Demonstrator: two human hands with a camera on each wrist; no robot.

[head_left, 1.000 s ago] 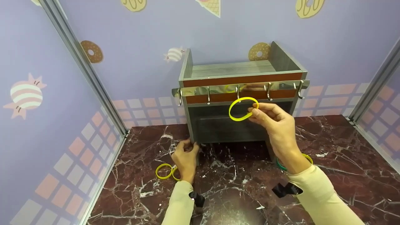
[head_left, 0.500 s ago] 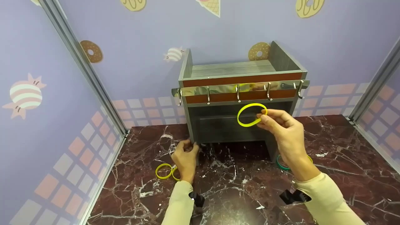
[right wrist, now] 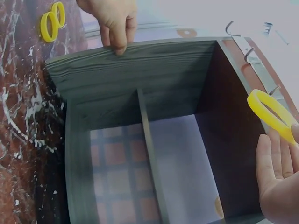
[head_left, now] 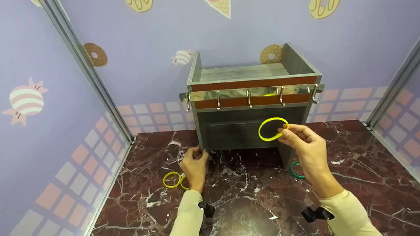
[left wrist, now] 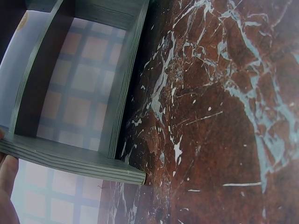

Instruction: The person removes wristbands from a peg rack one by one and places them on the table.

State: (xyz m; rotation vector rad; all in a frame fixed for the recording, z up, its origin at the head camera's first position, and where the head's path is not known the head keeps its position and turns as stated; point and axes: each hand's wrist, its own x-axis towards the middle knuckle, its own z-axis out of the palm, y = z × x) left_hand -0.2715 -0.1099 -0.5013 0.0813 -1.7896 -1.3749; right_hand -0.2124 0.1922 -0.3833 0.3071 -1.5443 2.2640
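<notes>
My right hand pinches a yellow rubber wristband between thumb and fingers, held in the air before the grey wooden shelf unit. Below the unit's metal hook rail, the band hangs apart from the hooks. At lower left, my left hand grips the edge of the unit's left side panel, with its thumb on the inner face in the right wrist view. All the hooks in the head view are bare.
Two yellow wristbands lie on the marbled tabletop beside my left wrist, one partly covered by it. A green wristband lies near the unit's right foot, partly behind my right forearm. Patterned walls enclose the back and sides.
My right hand has moved down and to the right with the yellow wristband, away from the hook rail. The left hand stays on the side panel.
</notes>
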